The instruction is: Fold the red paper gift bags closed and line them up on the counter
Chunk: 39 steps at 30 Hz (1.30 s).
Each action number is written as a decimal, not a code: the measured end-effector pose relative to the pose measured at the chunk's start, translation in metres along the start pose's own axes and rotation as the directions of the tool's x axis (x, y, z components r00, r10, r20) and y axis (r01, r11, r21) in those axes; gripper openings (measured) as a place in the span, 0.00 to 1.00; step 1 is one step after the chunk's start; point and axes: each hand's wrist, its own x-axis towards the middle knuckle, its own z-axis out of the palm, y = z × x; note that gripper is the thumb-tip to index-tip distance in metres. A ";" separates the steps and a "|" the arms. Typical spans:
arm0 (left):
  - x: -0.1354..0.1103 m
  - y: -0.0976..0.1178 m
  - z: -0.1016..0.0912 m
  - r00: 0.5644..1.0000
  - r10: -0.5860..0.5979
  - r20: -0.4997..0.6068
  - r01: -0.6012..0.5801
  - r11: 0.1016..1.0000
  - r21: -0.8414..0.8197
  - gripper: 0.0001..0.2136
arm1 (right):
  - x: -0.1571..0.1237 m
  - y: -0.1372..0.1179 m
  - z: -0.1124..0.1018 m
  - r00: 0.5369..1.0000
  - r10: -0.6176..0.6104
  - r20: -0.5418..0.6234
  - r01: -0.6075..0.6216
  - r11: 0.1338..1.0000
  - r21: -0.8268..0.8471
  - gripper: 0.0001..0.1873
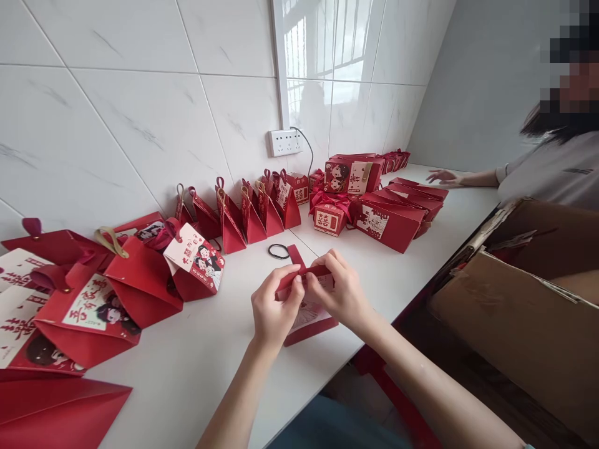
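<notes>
A red paper gift box [312, 317] with a pale printed picture lies on the white table in front of me, with a narrow red flap sticking out at its far end. My left hand [276, 298] pinches the box's upper red edge between thumb and fingers. Close beside it, my right hand [340, 284] grips the same edge, its thumb almost meeting the left thumb. My fingers cover much of the box's top, so what lies between the fingertips is hidden. Just beyond the box rests a black elastic band [279, 251].
Red gift boxes with ribbon loops [229, 221] line the tiled wall, and larger ones [100, 315] crowd the left. Boxes are stacked [352, 174] at the back. A cardboard carton [515, 337] stands right. Another person's hand [444, 178] rests on the table [201, 368]. A socket strip [286, 143] is on the wall.
</notes>
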 end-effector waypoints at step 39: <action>0.001 0.002 -0.001 1.000 -0.004 0.004 0.004 1.000 0.014 0.05 | 0.000 0.001 0.000 1.000 -0.002 -0.003 0.002 1.000 0.006 0.04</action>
